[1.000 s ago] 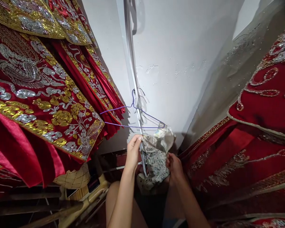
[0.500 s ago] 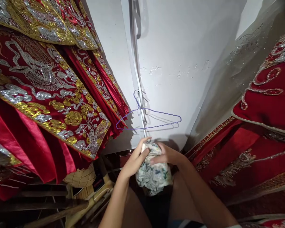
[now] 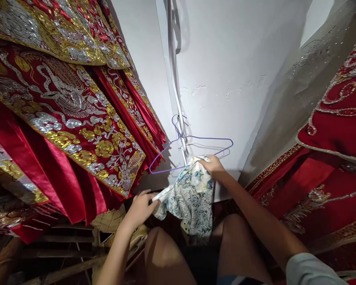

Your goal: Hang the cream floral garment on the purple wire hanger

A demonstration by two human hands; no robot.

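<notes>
A white cloth with a blue and green floral print (image 3: 192, 198) hangs stretched between my hands, above my knees. My left hand (image 3: 142, 208) pinches its left end. Higher up, my right hand (image 3: 213, 166) grips the top edge near the lower bar of a purple hanger (image 3: 201, 138). That hanger hooks onto a white strip on the wall, and the cloth covers part of its lower bar. Whether the cloth touches the bar I cannot tell. What kind of garment or fabric piece it is does not show clearly.
Red garments with gold and silver embroidery (image 3: 77, 107) hang at the left. More red beaded cloth (image 3: 338, 130) fills the right side. A woven basket (image 3: 108, 219) sits low left beside wooden slats (image 3: 74, 253). The white wall (image 3: 225, 51) stands ahead.
The bunched cloth has been opened out between my hands. My left hand moved left and my right hand moved up. The hanger's lower bar now tilts.
</notes>
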